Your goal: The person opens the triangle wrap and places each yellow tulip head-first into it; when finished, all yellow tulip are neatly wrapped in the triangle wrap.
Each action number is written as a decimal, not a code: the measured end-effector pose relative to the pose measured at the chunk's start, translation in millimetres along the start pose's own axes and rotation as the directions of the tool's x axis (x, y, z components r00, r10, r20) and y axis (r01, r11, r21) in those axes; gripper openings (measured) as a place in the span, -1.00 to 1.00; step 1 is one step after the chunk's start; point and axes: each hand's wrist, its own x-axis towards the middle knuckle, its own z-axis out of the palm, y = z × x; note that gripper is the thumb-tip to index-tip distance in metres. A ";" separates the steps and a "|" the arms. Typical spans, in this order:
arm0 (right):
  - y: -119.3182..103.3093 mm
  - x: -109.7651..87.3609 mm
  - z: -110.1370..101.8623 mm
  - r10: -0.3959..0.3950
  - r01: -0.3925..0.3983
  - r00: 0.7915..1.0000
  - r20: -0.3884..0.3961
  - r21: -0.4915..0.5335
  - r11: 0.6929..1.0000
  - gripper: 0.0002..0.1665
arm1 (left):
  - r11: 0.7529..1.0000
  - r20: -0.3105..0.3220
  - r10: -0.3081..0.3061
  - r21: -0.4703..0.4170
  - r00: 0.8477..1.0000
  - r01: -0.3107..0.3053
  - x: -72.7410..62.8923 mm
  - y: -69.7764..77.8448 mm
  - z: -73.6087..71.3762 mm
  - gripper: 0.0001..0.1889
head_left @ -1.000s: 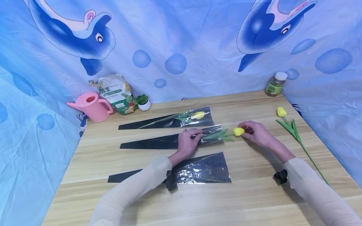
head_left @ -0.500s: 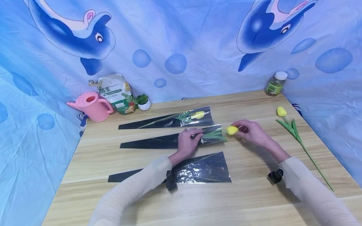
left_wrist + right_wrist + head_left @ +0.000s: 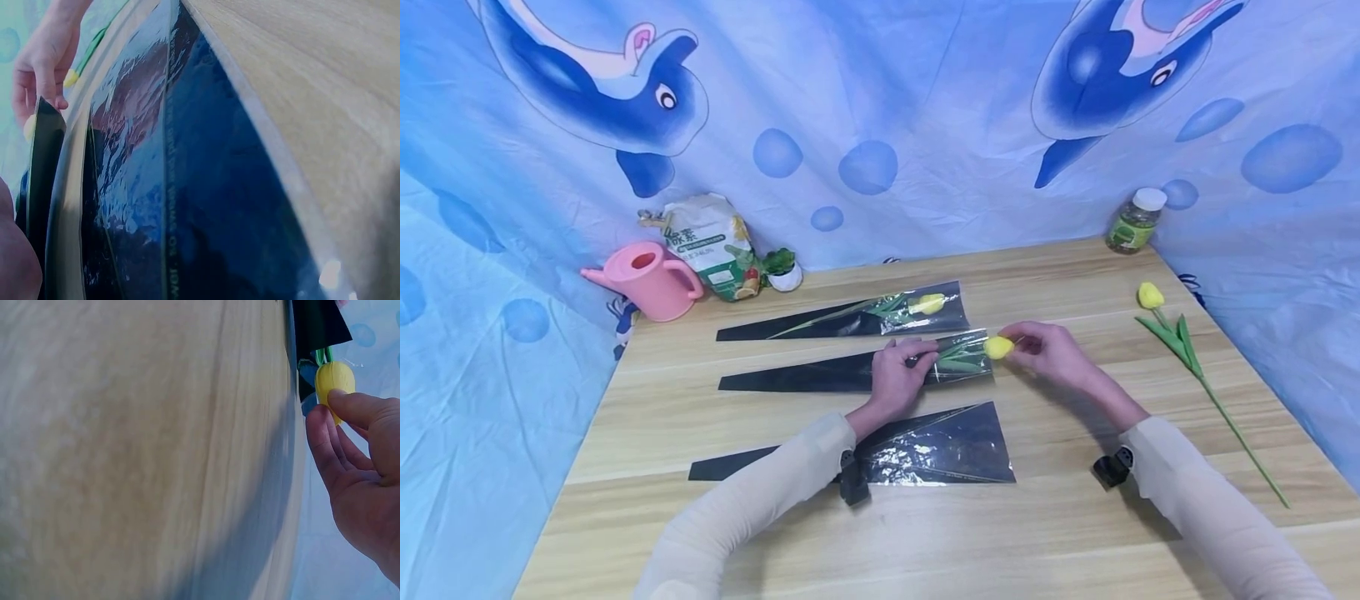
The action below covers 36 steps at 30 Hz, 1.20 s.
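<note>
My right hand point(image 3: 1047, 353) pinches the yellow head of a tulip point(image 3: 997, 347) between thumb and fingers, at the mouth of the middle flower sleeve point(image 3: 805, 375). The tulip's green leaves lie inside the sleeve's clear part. My left hand point(image 3: 901, 375) grips that sleeve near its wide end, fingers curled and thumb against the film; its fingertips are partly hidden. In the right wrist view the tulip head point(image 3: 334, 381) shows against the thumb, below the dark sleeve point(image 3: 320, 328). In the left wrist view a raised flap of the sleeve point(image 3: 45, 156) stands up.
Behind lies a sleeve point(image 3: 797, 325) holding another tulip point(image 3: 928, 303); a flat sleeve point(image 3: 940, 454) lies in front, under my left forearm. A loose tulip point(image 3: 1206, 379) lies at right. Along the back stand a pink watering can point(image 3: 658, 287), a bag point(image 3: 715, 250), a potted plant point(image 3: 785, 275) and a jar point(image 3: 1135, 223).
My right hand has moved left with the tulip head, sliding the leaves deeper into the middle sleeve. The left hand has kept its place on the sleeve.
</note>
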 end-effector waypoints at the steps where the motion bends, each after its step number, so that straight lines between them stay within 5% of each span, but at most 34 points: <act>1: 0.6 0.2 0.0 -0.006 0.006 1.000 -0.005 0.000 1.000 -0.60 | 1.000 -0.002 0.001 0.001 1.000 -0.001 0.5 0.0 0.2 -0.86; 6: 1.9 1.2 0.8 -0.015 0.015 1.000 -0.004 0.014 1.000 -0.61 | 1.000 -0.003 -0.003 -0.002 1.000 0.003 2.2 1.5 1.0 -0.86; 24: -3.9 3.0 11.0 0.139 -0.143 0.990 0.036 0.154 0.978 -0.58 | 1.000 -0.015 -0.010 -0.029 1.000 0.010 2.5 3.6 2.9 -0.86; 36: -4.9 6.1 13.0 0.172 -0.198 0.976 0.132 0.226 0.954 -0.59 | 1.000 -0.010 -0.019 -0.023 1.000 0.019 2.7 3.7 4.6 -0.84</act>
